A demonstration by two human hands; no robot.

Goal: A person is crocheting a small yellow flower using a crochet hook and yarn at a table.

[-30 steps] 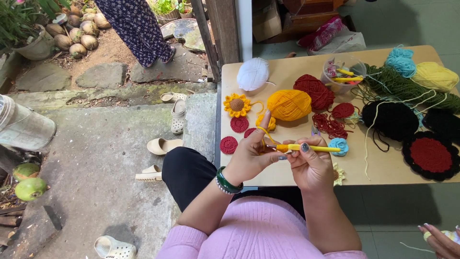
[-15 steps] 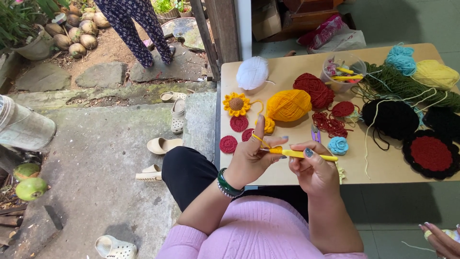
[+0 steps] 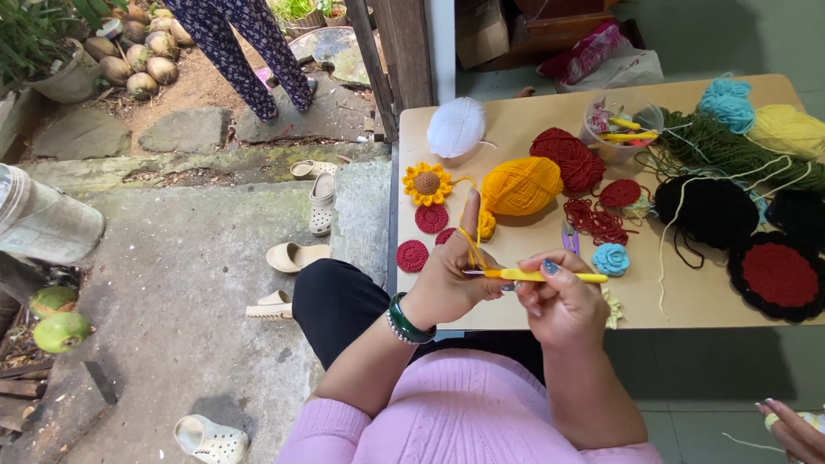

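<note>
Fingers of my right hand (image 3: 563, 301) pinch the yellow-handled crochet hook (image 3: 537, 276), its long axis lying level, tip pointing left into my left hand (image 3: 451, 279). That hand is closed on the yellow yarn strand (image 3: 468, 232), which runs up and away to the yellow yarn ball (image 3: 522, 186) on the tan table (image 3: 687, 301).
</note>
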